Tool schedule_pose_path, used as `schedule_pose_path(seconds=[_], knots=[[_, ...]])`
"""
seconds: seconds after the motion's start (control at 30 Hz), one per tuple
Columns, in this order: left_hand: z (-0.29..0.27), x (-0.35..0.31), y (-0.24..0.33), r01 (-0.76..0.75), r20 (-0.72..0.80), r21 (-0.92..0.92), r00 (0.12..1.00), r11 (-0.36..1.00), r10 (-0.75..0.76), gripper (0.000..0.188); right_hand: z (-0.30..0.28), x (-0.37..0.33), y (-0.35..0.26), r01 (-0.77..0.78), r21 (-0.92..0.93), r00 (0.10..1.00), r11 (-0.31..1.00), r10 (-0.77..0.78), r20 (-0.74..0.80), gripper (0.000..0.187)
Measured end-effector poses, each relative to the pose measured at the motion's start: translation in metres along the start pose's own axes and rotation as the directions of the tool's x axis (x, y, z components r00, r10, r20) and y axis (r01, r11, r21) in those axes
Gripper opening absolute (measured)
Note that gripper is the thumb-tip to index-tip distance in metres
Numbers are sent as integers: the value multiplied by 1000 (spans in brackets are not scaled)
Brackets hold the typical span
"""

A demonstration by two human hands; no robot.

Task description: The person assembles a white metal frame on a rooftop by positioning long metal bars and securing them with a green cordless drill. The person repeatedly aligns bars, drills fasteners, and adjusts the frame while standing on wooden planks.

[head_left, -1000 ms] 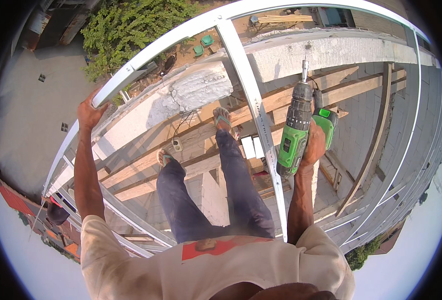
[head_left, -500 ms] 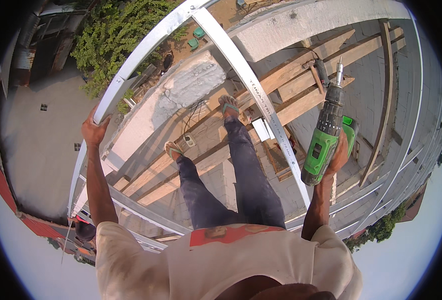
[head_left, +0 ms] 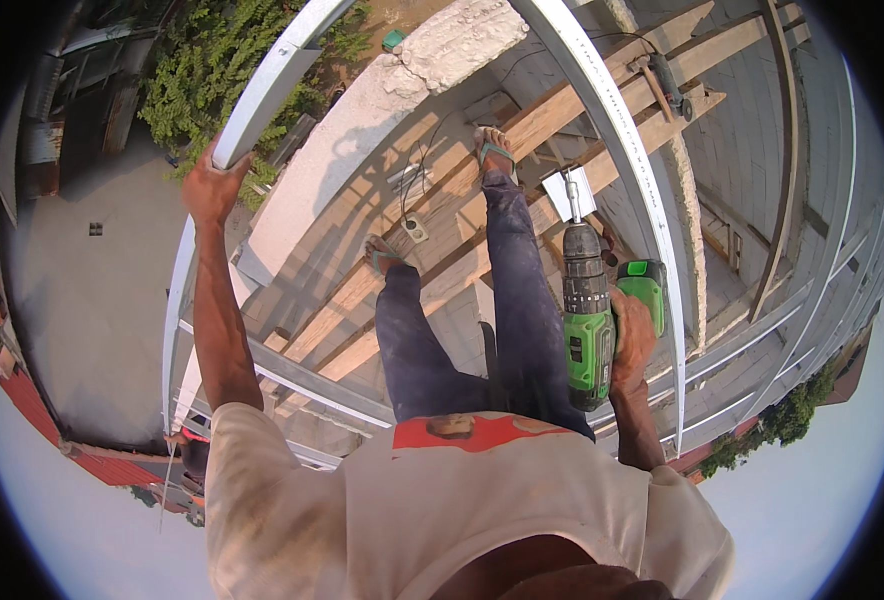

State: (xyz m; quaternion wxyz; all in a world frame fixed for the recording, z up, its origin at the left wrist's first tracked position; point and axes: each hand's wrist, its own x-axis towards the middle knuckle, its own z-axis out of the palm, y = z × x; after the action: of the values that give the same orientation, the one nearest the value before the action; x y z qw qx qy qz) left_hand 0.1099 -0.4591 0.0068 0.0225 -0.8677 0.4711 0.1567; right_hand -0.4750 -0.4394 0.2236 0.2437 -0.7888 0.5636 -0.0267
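Head view: a green-and-black drill [head_left: 589, 335] in one hand, a silver metal channel [head_left: 274, 92] in the other.
The hands are well apart: the right hand [head_left: 635, 342] is wrapped around the drill's handle, bit pointing away from the body; the left hand [head_left: 214, 190] is clasped on the channel, the drill well to its right, near a second metal beam [head_left: 630, 125].

Bright, hazy daylight comes from a pale blue-white sky [head_left: 792, 525], laying shadows across the rough, pale concrete beam [head_left: 312, 190]. The long silver metal strut [head_left: 630, 140] gleams nearly white. The green-and-black cordless drill [head_left: 589, 345] looks fairly crisp; fisheye distortion bows straight edges toward a black rim.
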Motion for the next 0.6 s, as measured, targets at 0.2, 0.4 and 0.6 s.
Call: schedule_pose_path(seconds=[0.2,0.4,0.6], knots=[[-2,-1,7,7,28,-106,1000,994,-4,53,141,-20,57,-274,214,952,937,232,201,76],[-21,-16,45,74,74,-221,995,972,-59,51,307,36,204,-428,406,903,808,406,143,79],[-8,3,17,-62,57,-312,995,948,83,39,468,101,395,-552,309,805,775,591,-43,72]])
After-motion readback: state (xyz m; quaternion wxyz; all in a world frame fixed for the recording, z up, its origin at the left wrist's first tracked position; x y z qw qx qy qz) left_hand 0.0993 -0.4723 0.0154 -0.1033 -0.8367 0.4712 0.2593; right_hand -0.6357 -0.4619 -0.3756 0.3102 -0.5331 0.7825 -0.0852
